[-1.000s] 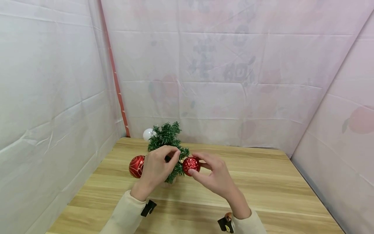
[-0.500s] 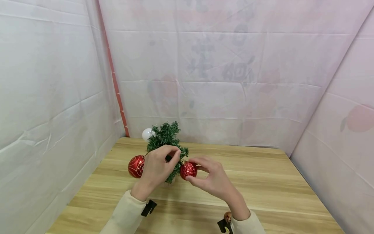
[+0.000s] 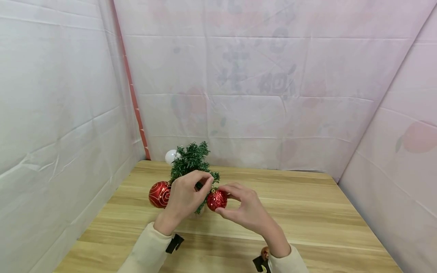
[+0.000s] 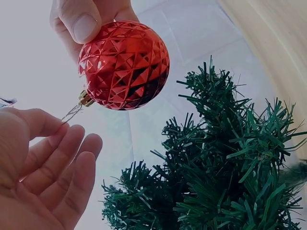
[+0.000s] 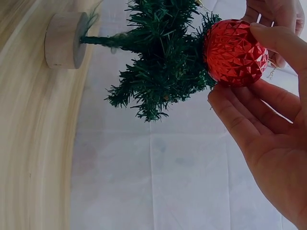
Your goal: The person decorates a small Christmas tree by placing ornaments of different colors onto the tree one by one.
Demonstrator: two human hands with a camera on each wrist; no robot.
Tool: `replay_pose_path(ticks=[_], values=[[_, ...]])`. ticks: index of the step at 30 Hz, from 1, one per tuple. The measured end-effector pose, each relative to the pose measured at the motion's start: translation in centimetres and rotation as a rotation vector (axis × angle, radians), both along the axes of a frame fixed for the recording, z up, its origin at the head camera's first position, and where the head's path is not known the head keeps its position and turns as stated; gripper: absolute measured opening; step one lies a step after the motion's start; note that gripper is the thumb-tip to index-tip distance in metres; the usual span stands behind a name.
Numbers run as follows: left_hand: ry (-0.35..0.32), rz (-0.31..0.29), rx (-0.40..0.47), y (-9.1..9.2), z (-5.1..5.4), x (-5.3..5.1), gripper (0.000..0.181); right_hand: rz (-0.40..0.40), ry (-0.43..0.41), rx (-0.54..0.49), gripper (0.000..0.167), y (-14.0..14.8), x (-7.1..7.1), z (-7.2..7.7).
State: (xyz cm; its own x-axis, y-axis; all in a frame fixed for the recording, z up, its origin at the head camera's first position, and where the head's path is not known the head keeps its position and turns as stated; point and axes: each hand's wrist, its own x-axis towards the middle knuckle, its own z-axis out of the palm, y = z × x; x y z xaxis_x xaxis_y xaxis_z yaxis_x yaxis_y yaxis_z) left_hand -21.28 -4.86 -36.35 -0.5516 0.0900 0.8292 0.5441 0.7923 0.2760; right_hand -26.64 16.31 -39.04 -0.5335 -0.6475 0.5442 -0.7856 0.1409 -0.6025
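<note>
A red faceted ball [image 3: 216,200] [image 4: 125,66] [image 5: 235,53] is held by my right hand [image 3: 248,209] [image 5: 273,115], thumb on one side and fingers on the other. My left hand [image 3: 186,195] [image 4: 48,167] pinches the thin string loop [image 4: 73,113] at the ball's gold cap [image 4: 86,98] between thumb and forefinger. Beside both hands stands a small green tree [image 3: 191,161] [image 4: 230,163] [image 5: 163,52], its round wooden base [image 5: 65,40] showing in the right wrist view. My left hand covers part of the tree in the head view.
A red ball with swirl lines [image 3: 159,194] is at the tree's left, partly behind my left hand. A white ball [image 3: 171,156] shows at the tree's upper left. The wooden table [image 3: 307,212] is bordered by pale cloth walls [image 3: 239,113].
The faceted ball has moved left and down with my right hand, and its gold cap has turned to point upward. My left hand keeps almost the same place and pose.
</note>
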Motion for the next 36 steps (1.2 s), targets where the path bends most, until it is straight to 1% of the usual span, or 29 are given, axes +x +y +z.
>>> replay_pose_path(ticks=[12,20,23,26,32,34,36], values=[[0.005,-0.039,0.003,-0.2,0.0,0.1,0.006,-0.007,0.032,0.018,0.057,-0.2,0.2,0.1],[0.006,-0.035,0.006,-0.3,0.2,0.3,0.004,-0.002,0.057,0.015,0.058,-0.4,0.2,0.1],[0.003,-0.038,0.007,-0.3,0.1,0.3,0.005,0.006,0.083,0.001,0.054,-0.5,0.1,0.2],[-0.003,-0.035,0.008,-0.4,0.1,0.3,0.005,0.007,0.13,-0.036,0.046,-0.8,-0.2,0.2],[-0.01,-0.024,0.006,-0.6,0.1,0.4,0.005,-0.049,0.233,-0.136,0.031,-1.5,-1.1,0.5],[-0.014,-0.029,0.005,-0.7,0.0,0.5,0.005,-0.061,0.241,-0.152,0.029,-1.7,-1.2,0.7],[-0.018,-0.036,0.002,-0.7,0.0,0.5,0.005,-0.067,0.226,-0.15,0.027,-1.9,-1.1,0.9]])
